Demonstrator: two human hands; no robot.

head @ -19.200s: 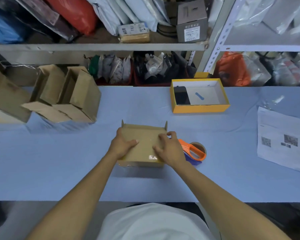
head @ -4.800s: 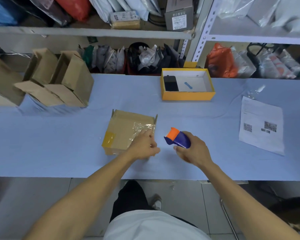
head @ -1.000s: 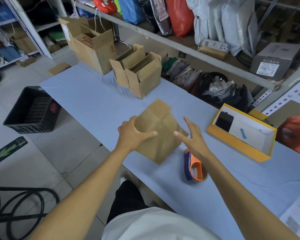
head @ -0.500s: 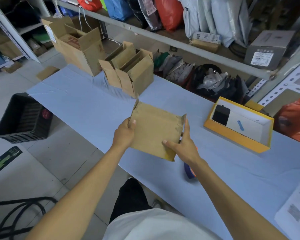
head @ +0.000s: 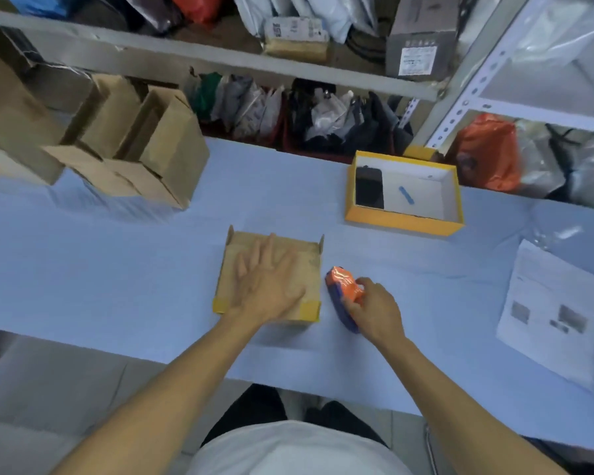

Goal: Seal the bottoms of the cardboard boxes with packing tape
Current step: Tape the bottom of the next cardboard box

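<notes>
A small cardboard box (head: 271,275) is pressed flat on the blue table (head: 117,286) under the left hand (head: 268,286), fingers straight and spread. Just right of it, an orange-and-blue tape dispenser (head: 343,296) is gripped by the right hand (head: 374,311). Beyond that grip, a yellow tray (head: 405,224) is noted.

left hand (head: 266,289) flat on box (head: 307,265); right hand (head: 374,311) grips tape dispenser (head: 342,286)
</notes>
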